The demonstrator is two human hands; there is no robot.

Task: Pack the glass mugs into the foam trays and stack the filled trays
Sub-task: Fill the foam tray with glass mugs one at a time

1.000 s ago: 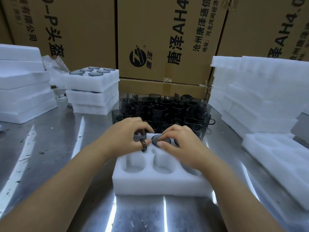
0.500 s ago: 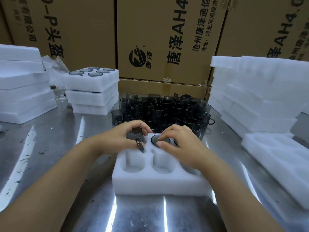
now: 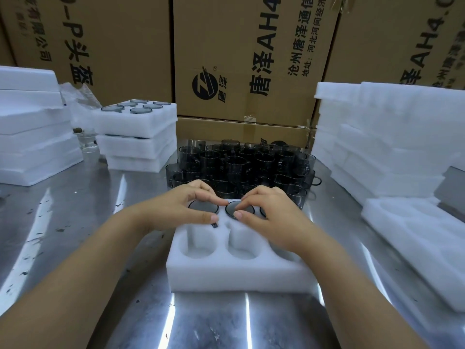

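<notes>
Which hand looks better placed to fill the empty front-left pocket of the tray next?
Left, probably: the left hand holds the back-left mug directly behind that pocket, while the right hand is on the middle mug, farther right.

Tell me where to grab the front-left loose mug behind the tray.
Grip the front-left mug by its upper wall, coming from the left: it stands upright, that side faces bare table, and other mugs crowd its right and back.
</notes>
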